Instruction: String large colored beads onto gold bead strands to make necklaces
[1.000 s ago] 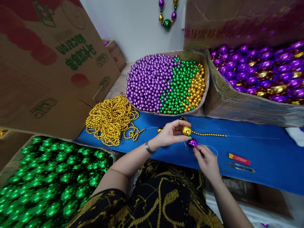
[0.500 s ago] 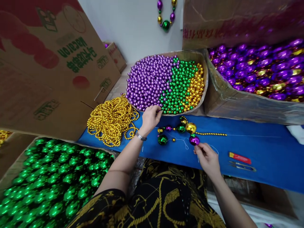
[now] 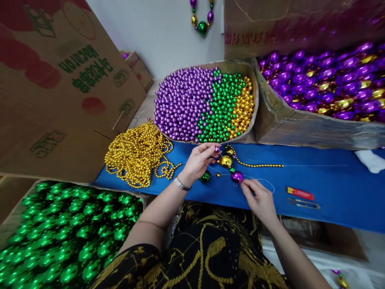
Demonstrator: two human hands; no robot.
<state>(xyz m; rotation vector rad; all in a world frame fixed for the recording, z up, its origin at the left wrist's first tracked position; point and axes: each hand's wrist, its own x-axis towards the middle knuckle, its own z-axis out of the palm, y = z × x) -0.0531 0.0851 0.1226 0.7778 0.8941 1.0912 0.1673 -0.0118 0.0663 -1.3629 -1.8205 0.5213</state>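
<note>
My left hand (image 3: 200,160) pinches a small purple bead (image 3: 217,149) above the blue table (image 3: 331,188). My right hand (image 3: 260,198) pinches a thin white string (image 3: 264,181) just right of a large purple bead (image 3: 237,176). Between the hands lie a large gold bead (image 3: 225,161), a small green bead (image 3: 232,170) and a large green bead (image 3: 206,176) partly hidden by my left hand. A strand of tiny gold beads (image 3: 258,165) runs right from the cluster.
A cardboard tray (image 3: 254,76) behind the hands holds small purple, green and gold beads. A heap of gold bead strands (image 3: 136,154) lies left. A box of large green beads (image 3: 69,233) sits near left, a box of purple beads (image 3: 325,80) right. A red lighter (image 3: 300,193) and snips (image 3: 303,204) lie right.
My left hand left the beads on the table, reached to the tray's front edge, then came back holding a small purple bead. My right hand stayed at the string.
</note>
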